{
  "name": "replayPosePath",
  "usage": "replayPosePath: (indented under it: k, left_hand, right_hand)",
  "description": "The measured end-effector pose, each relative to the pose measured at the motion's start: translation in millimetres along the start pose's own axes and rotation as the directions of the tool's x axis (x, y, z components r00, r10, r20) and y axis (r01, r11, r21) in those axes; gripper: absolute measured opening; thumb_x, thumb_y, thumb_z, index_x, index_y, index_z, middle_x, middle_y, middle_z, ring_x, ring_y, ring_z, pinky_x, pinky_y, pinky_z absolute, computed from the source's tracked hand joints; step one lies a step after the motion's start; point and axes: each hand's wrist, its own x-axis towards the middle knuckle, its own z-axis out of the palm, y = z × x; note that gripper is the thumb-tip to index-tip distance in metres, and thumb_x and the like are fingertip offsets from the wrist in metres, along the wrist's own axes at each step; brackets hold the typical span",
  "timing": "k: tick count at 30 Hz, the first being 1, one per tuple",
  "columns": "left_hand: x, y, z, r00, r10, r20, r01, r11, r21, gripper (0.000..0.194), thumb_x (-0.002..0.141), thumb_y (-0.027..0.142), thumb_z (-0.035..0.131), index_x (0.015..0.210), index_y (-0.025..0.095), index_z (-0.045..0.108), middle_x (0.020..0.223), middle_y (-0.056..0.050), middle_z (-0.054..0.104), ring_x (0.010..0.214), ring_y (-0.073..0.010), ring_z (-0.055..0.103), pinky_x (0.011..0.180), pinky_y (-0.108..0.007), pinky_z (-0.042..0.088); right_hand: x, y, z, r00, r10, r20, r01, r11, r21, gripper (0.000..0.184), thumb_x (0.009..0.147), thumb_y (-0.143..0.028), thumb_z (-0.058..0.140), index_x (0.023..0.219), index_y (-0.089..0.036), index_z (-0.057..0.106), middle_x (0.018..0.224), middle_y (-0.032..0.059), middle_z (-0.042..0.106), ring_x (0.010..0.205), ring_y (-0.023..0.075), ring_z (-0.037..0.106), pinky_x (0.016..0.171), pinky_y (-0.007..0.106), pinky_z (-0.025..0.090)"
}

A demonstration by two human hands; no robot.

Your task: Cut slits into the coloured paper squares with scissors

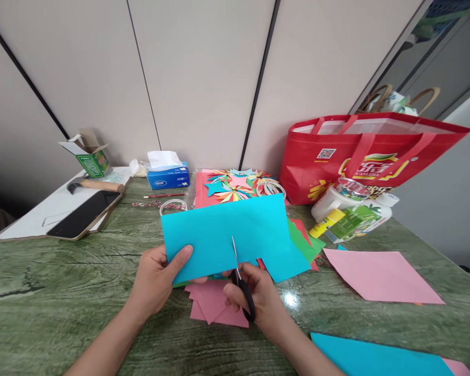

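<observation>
My left hand point(159, 279) pinches the lower left edge of a folded cyan paper sheet point(223, 232), held up over the green table point(62, 292). My right hand point(258, 300) grips black-handled scissors point(241, 279); their blades point up into the sheet's bottom edge, where a short cut shows. Under my hands lie pink paper pieces point(215, 308).
A red tote bag point(360, 151) stands at the back right beside a white jar point(352, 206) and a yellow glue stick point(327, 223). Coloured paper stars point(235, 185), a blue tissue box point(167, 175), a phone point(84, 214), a pink sheet point(379, 274) and a cyan sheet point(376, 357) lie around.
</observation>
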Motion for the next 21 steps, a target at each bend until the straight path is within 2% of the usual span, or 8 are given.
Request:
replayPosePath:
  k: [13,21]
  left_hand:
    - [-0.1,0.8,-0.2,1.0,-0.011,0.004,0.011,1.0,-0.01,0.021,0.064,0.033,0.064,0.075,0.015,0.062,0.073,-0.005,0.068,0.058,-0.0232,0.064,0.053,-0.036,0.054]
    - [0.0,4.0,6.8,0.998,-0.062,0.023,0.063,0.997,-0.036,0.018,0.063,0.03,0.066,0.064,0.013,0.06,0.056,0.001,0.063,0.048,-0.0158,0.059,0.047,-0.032,0.054]
  right_hand:
    - [0.4,1.1,1.4,1.0,-0.011,0.019,0.011,0.999,0.036,0.036,0.056,-0.044,0.07,0.072,-0.018,0.052,0.044,-0.0059,0.048,0.036,0.0088,0.042,0.037,0.021,0.034]
    - [2.5,2.2,-2.0,0.998,-0.066,-0.002,0.065,0.995,0.074,0.036,0.05,-0.035,0.076,0.068,-0.017,0.05,0.06,-0.0003,0.055,0.057,0.0149,0.051,0.054,0.025,0.04]
